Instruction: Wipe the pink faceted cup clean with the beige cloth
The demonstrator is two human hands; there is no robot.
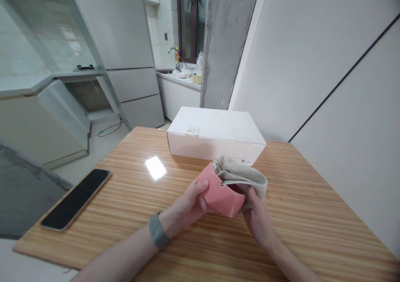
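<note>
My left hand (198,196) grips a pink faceted container (220,194) by its left side, the thumb on its outer wall. It is tilted, with a small notch in its rim, and looks like a small pot or ashtray. A folded grey-beige cloth (242,175) lies over and partly inside its opening. The fingers of my right hand (258,215) are closed on the cloth at the right, thumb on top. Both things are held above the wooden table (131,207). The cloth hides most of the container's inside.
A white cardboard box (215,128) stands at the back of the table, just beyond my hands. On the left edge lies a black-screened phone (76,198). A white wall (350,128) rises along the right. Behind are a fridge (118,32) and a sink counter (178,90).
</note>
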